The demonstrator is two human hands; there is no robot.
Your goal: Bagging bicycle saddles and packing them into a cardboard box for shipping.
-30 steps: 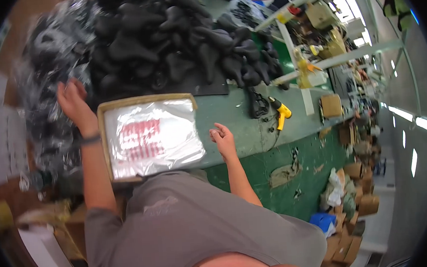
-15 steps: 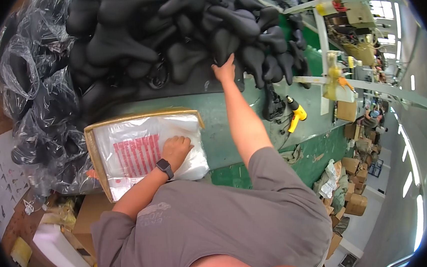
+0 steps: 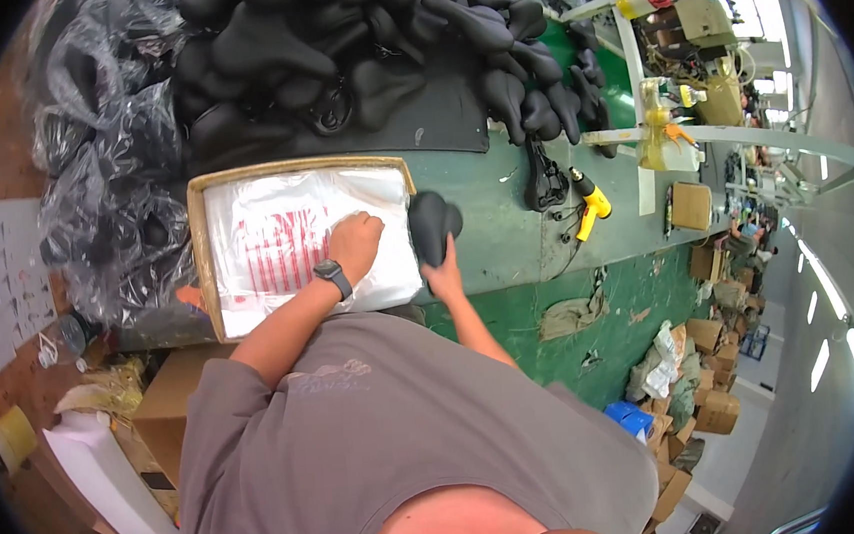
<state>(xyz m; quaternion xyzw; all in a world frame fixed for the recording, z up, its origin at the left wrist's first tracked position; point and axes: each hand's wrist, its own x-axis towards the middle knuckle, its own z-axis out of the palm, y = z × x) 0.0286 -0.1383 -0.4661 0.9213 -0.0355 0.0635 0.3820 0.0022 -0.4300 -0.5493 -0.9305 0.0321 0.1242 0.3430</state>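
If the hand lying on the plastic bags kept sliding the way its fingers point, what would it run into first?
The left hand points across the stack of clear plastic bags toward the tray's far wooden rim. It would probably meet that rim first, with the heap of black saddles beyond.

I see a heap of black saddles (image 3: 359,41) at twelve o'clock. A yellow power tool (image 3: 593,206) lies on the green counter (image 3: 504,231) at two o'clock. Cardboard boxes (image 3: 694,346) sit at four.

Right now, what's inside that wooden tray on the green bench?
The wooden tray holds a stack of clear plastic bags with red print. The left hand presses on them. Whatever lies beneath the bags is covered.
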